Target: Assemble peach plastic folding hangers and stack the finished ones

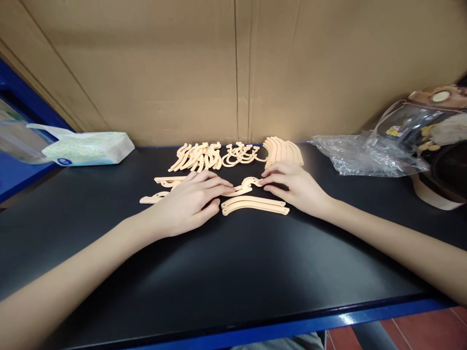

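One hooked pc, mid-frame: R hand pinches its frame-right tip; L hand covers its frame-left end, can't tell if gripping. Prob. light, stiff, a bit slick; best held nr ends.

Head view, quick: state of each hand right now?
Left hand: fingertips at the left end of the hooked tan piece; grip cannot be told.
Right hand: fingertips at that piece's right end; firm grip or light touch cannot be told.

Can see a pale-orange hook, its curl toward the top, near the frame's centre, and, just below, two slim arched bars side by side.
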A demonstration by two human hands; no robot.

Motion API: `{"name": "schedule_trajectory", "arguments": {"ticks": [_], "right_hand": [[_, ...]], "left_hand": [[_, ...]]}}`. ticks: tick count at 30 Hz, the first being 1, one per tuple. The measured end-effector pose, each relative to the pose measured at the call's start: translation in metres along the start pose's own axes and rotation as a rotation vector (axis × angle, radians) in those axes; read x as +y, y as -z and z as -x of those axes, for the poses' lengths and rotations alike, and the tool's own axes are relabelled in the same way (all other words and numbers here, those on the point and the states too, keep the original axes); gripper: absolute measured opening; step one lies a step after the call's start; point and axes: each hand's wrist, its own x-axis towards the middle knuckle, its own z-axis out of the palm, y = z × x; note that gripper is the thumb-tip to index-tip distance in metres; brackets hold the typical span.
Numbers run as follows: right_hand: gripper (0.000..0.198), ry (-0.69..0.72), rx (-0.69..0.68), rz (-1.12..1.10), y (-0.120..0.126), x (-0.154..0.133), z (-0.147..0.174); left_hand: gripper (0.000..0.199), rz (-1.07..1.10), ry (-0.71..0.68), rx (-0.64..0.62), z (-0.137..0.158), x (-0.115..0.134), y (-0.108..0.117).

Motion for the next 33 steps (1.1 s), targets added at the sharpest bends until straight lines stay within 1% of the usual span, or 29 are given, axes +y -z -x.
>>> {"name": "schedule_trajectory", "arguments": {"ticks": [3, 8, 15, 33], "right_hand": [[0.019, 0.007, -0.017, -0.005, 0.001, -0.0014, 0.0001], [0.02, 0.015, -0.037, -0.011, 0.0023, -0.0027, 0.0], [0.028, 0.044, -0.065, -0.014, 0.0001, -0.0007, 0.0014], [0.029, 0.047, -0.055, -0.043, 0.003, -0.0053, 0.0014]], "left_hand": [[0.04, -0.015, 0.014, 0.016, 0.0006, -0.0044, 0.0013], [0.039, -0.034, 0.008, 0.006, 0.0001, -0.005, 0.0018], [0.036, -0.02, 0.017, 0.025, 0.0, -0.0041, 0.0018], [0.035, -0.01, 0.012, 0.043, 0.0006, -0.004, 0.0022]]}}
